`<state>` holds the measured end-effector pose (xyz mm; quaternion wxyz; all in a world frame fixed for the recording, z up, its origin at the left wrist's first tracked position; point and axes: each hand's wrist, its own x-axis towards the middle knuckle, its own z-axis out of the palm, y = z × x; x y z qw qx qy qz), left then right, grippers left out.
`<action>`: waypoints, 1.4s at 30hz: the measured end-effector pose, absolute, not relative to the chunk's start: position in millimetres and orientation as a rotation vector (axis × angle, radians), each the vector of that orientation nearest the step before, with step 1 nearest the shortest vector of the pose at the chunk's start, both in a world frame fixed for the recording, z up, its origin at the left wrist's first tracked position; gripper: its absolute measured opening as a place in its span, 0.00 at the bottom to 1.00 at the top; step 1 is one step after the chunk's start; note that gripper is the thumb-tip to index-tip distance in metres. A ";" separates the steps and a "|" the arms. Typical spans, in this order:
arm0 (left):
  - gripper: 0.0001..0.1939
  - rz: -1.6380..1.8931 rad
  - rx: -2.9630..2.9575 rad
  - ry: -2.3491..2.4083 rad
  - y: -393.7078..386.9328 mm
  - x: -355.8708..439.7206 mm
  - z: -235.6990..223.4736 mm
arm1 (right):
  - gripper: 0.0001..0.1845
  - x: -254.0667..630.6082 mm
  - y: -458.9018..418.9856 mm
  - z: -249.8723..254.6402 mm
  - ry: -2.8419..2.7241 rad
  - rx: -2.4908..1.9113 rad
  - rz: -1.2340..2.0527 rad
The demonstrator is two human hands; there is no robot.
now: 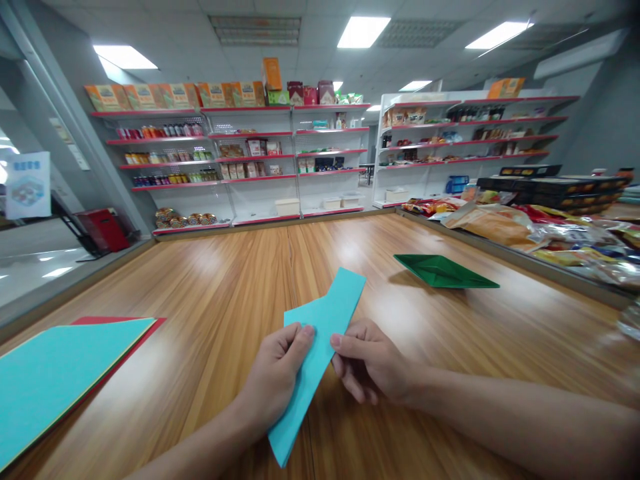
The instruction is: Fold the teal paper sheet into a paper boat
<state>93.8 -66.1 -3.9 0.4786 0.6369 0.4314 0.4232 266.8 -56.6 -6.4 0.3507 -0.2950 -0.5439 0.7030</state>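
A folded sheet of light blue paper point(325, 320) is held up over the wooden table, tilted, its long strip running from lower left to upper right. A pointed flap juts out on its left side. My left hand point(280, 363) grips the left edge, thumb on top and fingers curled behind. On the right edge, my right hand point(370, 360) pinches the paper between thumb and forefinger, the other fingers curled below. Farther off to the right lies a folded green paper boat point(445, 271), apart from both hands.
At the left of the table point(225, 280) lies a stack of coloured paper point(65, 373), blue on top with red beneath. Packaged snacks point(500, 223) and black boxes point(555, 190) crowd the right side beyond a raised edge. Stocked shelves point(250, 160) stand behind.
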 end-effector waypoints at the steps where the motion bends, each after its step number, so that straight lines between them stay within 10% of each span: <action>1: 0.22 1.030 1.565 1.046 -65.9 93.4 -3.6 | 0.26 267.1 -56.9 -6.3 -1.412 -0.770 1.801; 17: 0.27 0.805 2.780 1.315 -72.5 82.8 -4.8 | 0.29 258.3 -54.1 -9.6 -1.484 -1.043 1.435; 33: 0.18 1.048 1.352 0.976 -63.9 82.5 14.7 | 0.21 270.3 -43.1 -9.4 -1.575 -1.162 1.070; 42: 0.24 0.787 1.365 0.912 -63.9 79.7 4.9 | 0.19 270.3 -35.6 -5.9 -1.249 -0.722 1.774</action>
